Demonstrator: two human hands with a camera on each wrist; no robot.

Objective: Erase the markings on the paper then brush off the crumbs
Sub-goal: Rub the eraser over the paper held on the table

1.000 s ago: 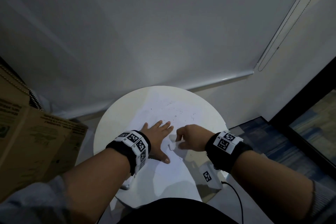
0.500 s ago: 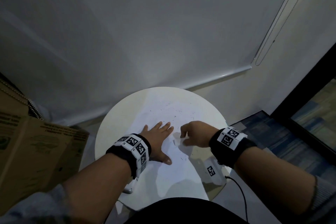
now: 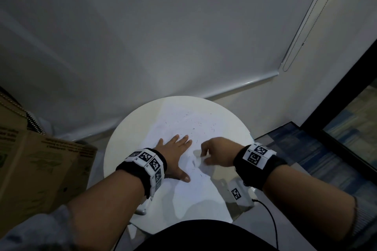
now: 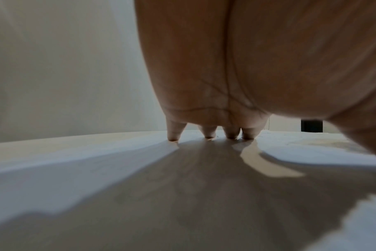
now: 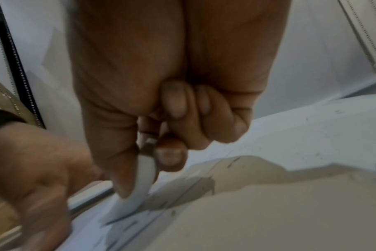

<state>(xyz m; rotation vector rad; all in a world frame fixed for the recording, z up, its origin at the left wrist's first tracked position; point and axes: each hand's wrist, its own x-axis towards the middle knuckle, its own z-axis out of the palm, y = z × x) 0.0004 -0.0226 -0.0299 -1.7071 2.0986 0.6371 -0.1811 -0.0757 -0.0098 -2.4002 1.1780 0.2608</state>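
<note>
The paper [image 3: 183,185] lies across the middle of the round table [image 3: 122,138], reaching its near edge, with dark crumbs [image 3: 193,128] scattered over its far half. The right hand [image 3: 216,154] pinches a white eraser [image 3: 199,162] between thumb and fingers, its tip down on the sheet near the table's right edge, so erasing looks to be the step in hand. The left hand [image 3: 175,155] lies flat beside it, fingers spread, pinning the paper. Next, judging by the litter, comes sweeping crumbs off, which calls for a light flat stroke toward an edge without shifting the sheet. A cardboard box [image 3: 40,169] stands close to the table's left edge and a cable [image 3: 271,220] hangs at the near right; neither blocks the work.
</note>
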